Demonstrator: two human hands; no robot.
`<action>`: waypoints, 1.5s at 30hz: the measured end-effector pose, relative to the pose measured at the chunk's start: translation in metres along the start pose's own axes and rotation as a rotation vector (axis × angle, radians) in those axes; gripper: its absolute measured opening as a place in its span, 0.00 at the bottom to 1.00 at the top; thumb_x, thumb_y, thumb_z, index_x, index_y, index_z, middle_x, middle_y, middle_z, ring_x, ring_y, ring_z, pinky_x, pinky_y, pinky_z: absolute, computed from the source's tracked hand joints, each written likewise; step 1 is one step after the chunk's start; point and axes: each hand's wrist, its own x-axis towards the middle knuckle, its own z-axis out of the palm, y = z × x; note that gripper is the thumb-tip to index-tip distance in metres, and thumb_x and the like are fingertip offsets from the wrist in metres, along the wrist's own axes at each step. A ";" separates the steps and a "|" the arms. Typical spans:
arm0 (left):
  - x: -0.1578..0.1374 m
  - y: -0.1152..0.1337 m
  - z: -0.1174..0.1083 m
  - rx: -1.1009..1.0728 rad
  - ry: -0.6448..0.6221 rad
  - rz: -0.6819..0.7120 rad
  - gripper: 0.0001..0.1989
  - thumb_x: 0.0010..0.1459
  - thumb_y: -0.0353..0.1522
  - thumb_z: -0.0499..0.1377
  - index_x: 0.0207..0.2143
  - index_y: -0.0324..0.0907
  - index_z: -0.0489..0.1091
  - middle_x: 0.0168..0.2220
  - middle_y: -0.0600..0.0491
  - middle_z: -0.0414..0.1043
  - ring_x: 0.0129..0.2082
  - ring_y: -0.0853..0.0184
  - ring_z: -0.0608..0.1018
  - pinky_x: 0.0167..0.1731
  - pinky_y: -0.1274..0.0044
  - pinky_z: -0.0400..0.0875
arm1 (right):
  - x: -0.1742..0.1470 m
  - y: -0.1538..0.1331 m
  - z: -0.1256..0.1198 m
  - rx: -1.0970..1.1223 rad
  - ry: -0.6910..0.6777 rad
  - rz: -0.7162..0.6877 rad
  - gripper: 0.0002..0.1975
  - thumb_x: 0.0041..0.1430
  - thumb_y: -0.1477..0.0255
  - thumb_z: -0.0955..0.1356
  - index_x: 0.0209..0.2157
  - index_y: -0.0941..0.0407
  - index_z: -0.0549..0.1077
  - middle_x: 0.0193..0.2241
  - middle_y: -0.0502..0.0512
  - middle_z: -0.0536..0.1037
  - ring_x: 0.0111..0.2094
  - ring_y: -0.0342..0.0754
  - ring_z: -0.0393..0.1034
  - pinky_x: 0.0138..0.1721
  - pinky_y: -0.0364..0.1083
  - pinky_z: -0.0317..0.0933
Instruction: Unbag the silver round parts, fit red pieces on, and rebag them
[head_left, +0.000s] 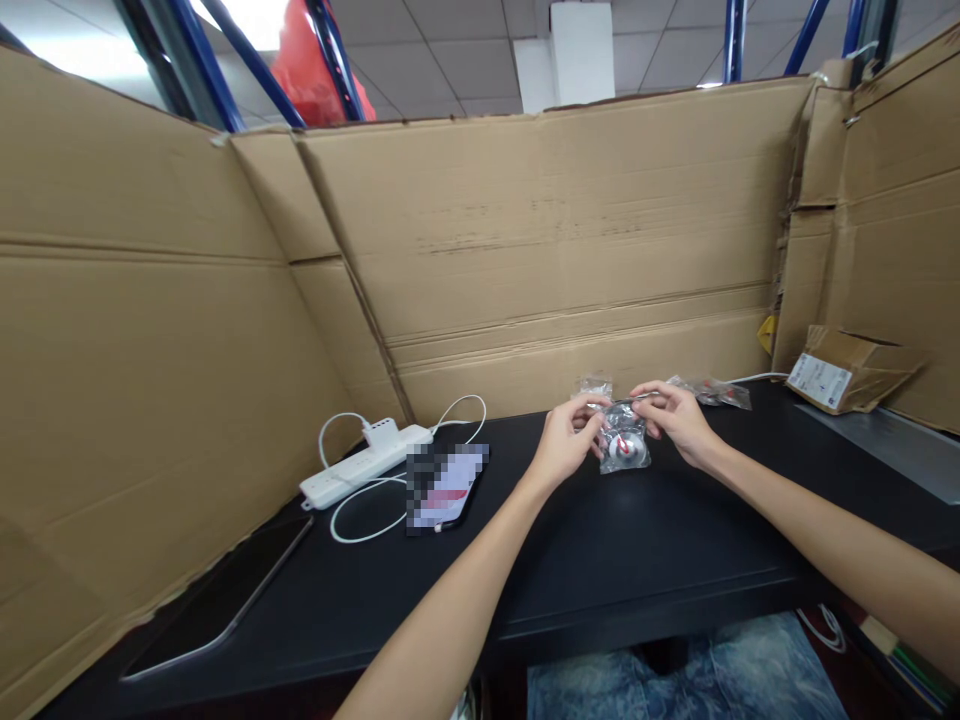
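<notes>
Between my two hands hangs a small clear plastic bag [624,452] with a round white item and a red part inside it. The fingers of my left hand [571,435] pinch its upper left edge. On the upper right edge, the thumb and fingers of my right hand [673,418] are closed. Just behind my left hand, another clear plastic bag [595,385] is partly hidden. More clear bags with red bits [718,392] lie on the black table [600,560] beyond my right hand.
A white power strip [352,470] with cables and a phone [454,490] lie at the left. A dark tablet [217,600] rests at the near left. An open cardboard box [851,370] stands on a grey sheet [892,445] at the right. Cardboard walls [555,230] surround the table.
</notes>
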 end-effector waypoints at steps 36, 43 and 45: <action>-0.005 0.003 0.004 0.174 0.070 0.081 0.13 0.57 0.34 0.59 0.44 0.41 0.71 0.32 0.50 0.75 0.30 0.67 0.77 0.23 0.79 0.74 | 0.000 0.006 0.000 -0.351 -0.013 -0.141 0.22 0.49 0.61 0.73 0.43 0.54 0.69 0.33 0.51 0.76 0.20 0.38 0.60 0.22 0.41 0.56; -0.008 0.013 0.008 0.260 0.005 0.125 0.14 0.58 0.34 0.58 0.48 0.43 0.70 0.35 0.51 0.76 0.32 0.67 0.78 0.29 0.78 0.72 | -0.001 -0.002 -0.001 -0.558 -0.215 -0.292 0.11 0.57 0.63 0.69 0.30 0.56 0.76 0.28 0.54 0.77 0.31 0.49 0.70 0.36 0.47 0.61; -0.008 0.013 0.007 0.308 0.003 0.135 0.15 0.57 0.35 0.59 0.47 0.43 0.70 0.35 0.51 0.76 0.32 0.67 0.77 0.31 0.78 0.71 | -0.002 -0.004 0.001 -0.534 -0.217 -0.296 0.11 0.58 0.63 0.68 0.29 0.56 0.76 0.28 0.54 0.78 0.32 0.49 0.71 0.37 0.48 0.61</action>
